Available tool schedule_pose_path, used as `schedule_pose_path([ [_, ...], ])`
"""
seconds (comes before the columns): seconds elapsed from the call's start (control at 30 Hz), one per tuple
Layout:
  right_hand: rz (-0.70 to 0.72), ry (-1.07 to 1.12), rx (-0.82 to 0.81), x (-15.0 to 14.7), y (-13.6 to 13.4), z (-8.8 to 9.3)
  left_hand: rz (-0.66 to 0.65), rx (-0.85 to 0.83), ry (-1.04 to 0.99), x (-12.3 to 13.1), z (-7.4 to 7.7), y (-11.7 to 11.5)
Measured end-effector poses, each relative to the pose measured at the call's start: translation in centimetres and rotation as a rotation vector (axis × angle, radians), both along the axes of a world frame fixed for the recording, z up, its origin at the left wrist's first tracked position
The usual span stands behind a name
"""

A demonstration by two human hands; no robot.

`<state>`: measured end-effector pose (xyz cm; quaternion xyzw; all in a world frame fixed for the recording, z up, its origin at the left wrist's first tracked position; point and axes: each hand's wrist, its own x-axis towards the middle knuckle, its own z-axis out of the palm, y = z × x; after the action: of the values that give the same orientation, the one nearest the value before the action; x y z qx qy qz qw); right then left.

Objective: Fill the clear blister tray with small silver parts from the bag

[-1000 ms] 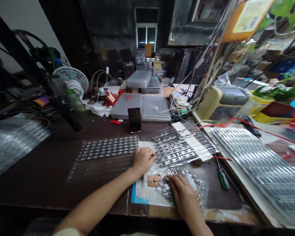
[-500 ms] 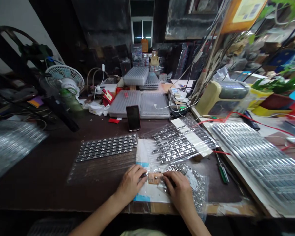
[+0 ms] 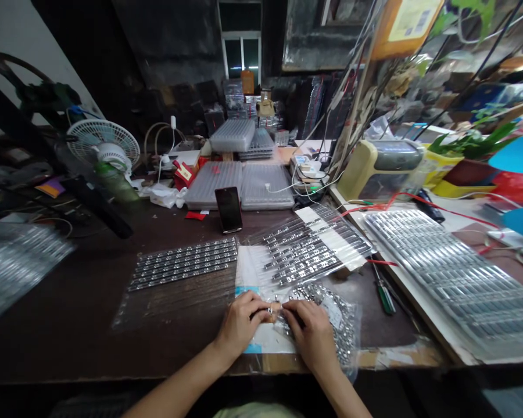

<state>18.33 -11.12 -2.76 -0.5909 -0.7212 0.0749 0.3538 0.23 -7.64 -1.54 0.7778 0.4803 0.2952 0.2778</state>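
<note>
My left hand (image 3: 243, 320) pinches a small shiny metal part (image 3: 269, 314) above a tan pad (image 3: 276, 309). My right hand (image 3: 310, 335) sits close against it, its fingertips at the pad's right side, and the fingers hide what they touch. Under both hands lies a white sheet (image 3: 265, 339) with blue marks. A clear bag of small metal pieces (image 3: 337, 325) lies under and to the right of my right hand. Above the hands are metal strips in clear plastic (image 3: 316, 249), with a white band across them. A flat sheet of metal strips (image 3: 183, 264) lies to the left.
A phone (image 3: 229, 209) stands behind the strips, before clear plastic trays (image 3: 239, 186). A green-handled screwdriver (image 3: 386, 299) and red wires lie to the right. Large packs of strips lie at the right (image 3: 444, 278) and left (image 3: 21, 261). A desk fan (image 3: 103, 142) stands back left.
My left hand has come down from the strips to the tan pad, and my right hand has closed in beside it. The view has drifted slightly.
</note>
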Motion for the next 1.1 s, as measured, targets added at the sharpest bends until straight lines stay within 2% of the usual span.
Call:
schedule_pose_path([
  [0.4,-0.022,0.03,0.004,-0.1,0.3,0.1,-0.033,0.075,0.061,0.1,-0.8,0.0],
  [0.5,-0.014,0.009,-0.016,-0.8,0.6,0.5,0.005,0.012,-0.069,-0.2,-0.6,0.3],
  [0.63,0.022,-0.066,-0.021,-2.3,0.9,0.6,0.14,-0.051,-0.276,-1.0,-0.4,1.1],
  [0.77,0.02,-0.117,-0.014,-2.8,0.9,0.4,0.139,-0.061,-0.298,-1.4,-0.5,1.3],
  [0.93,0.016,-0.286,0.049,0.1,0.4,-0.2,0.127,-0.065,-0.294,-1.2,-0.7,1.1],
  [1.1,0.117,-0.461,0.129,3.8,-0.6,-1.1,0.153,-0.126,-0.304,-1.1,-0.2,1.5],
])
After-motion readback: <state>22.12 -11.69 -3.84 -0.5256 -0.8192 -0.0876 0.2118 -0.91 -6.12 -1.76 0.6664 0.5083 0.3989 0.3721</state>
